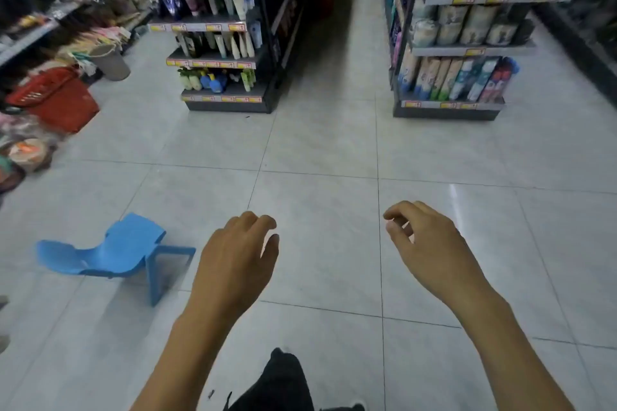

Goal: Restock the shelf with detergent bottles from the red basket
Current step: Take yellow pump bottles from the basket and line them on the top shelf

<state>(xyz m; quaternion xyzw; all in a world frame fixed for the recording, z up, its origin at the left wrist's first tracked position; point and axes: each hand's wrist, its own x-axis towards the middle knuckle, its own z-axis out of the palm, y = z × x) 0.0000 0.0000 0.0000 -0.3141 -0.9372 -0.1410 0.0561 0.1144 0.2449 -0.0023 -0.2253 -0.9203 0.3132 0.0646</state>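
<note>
Basket point(53, 100) sits left on tiled floor point(320, 150); shelves point(467, 52) flank an aisle; chair point(113, 250) lies tipped; left hand point(233, 264) and right hand point(430, 250) hover, fingers loosely curled, empty.

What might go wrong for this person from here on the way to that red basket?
The blue stool lies tipped over on the floor, roughly between the person and the red basket; a step that way might trip on it. A grey bucket and packed goods crowd the basket, so lifting it could knock something over.
</note>
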